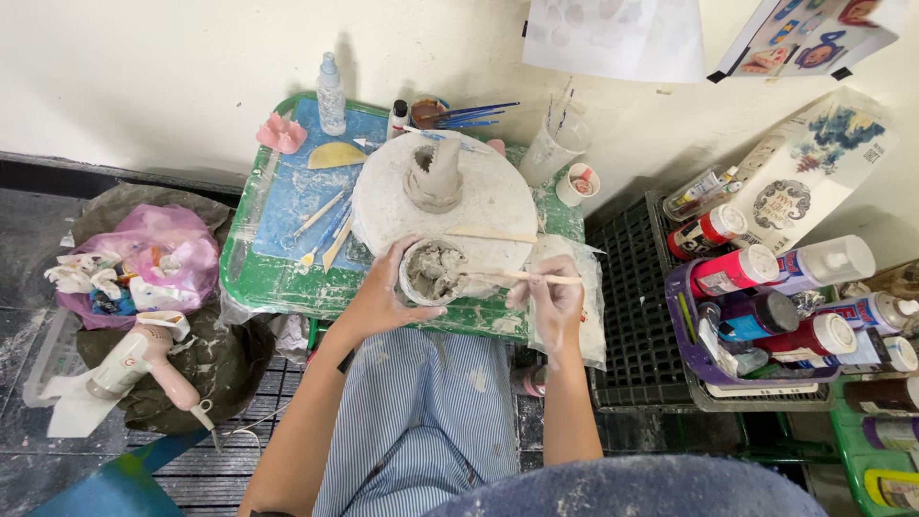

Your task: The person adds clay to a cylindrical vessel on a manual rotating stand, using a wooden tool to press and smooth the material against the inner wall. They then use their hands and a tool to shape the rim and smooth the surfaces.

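A small clay-filled cup (431, 272), soft, wet and slippery, is clasped at its rim by the left hand (383, 297) on the green surface (278, 282), while a wooden stick (522, 276) is pinched in the right hand (553, 302).

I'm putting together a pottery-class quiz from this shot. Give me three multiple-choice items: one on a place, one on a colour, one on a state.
1. Where does the clay piece stand?
A. on the round white wheel
B. in the purple basket
C. on the floor

2. What colour is the small table's rim?
A. red
B. green
C. black

3. What is the right hand doing?
A. resting empty
B. gripping the spray bottle
C. holding a thin wooden stick whose tip is in the cup

Key: 1 A, it sits on the wheel. 2 B, the edge is green. 3 C, the stick reaches the cup of wet clay that the left hand grips.
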